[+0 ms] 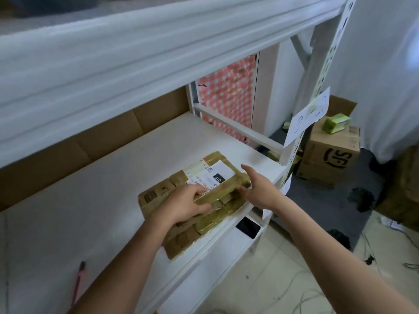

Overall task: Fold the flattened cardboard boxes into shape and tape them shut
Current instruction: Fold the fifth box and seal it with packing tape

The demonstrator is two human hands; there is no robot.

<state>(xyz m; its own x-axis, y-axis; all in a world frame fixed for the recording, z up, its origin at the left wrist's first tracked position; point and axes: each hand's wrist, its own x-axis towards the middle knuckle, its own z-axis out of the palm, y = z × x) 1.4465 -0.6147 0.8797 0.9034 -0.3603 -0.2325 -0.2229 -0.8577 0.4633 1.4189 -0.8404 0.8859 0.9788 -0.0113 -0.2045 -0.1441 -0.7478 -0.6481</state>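
Note:
A small taped cardboard box (223, 176) with a white shipping label lies on top of other taped brown boxes (181, 236) near the right edge of a white shelf (102, 200). My left hand (183, 203) grips the labelled box's near left side, fingers on top and thumb along its front. My right hand (257, 185) holds the box's right end, thumb raised above it and fingers tucked under the corner. A flat cardboard sheet (108, 137) stands against the back of the shelf.
A pink-handled tool (78, 283) lies at the shelf's front left. A white upper shelf beam (158, 53) overhangs the work area. Right of the shelf post stand brown cartons (331, 155) with green packets on top, cables on the tiled floor (294, 279), and a dark phone-like slab (248, 227) below.

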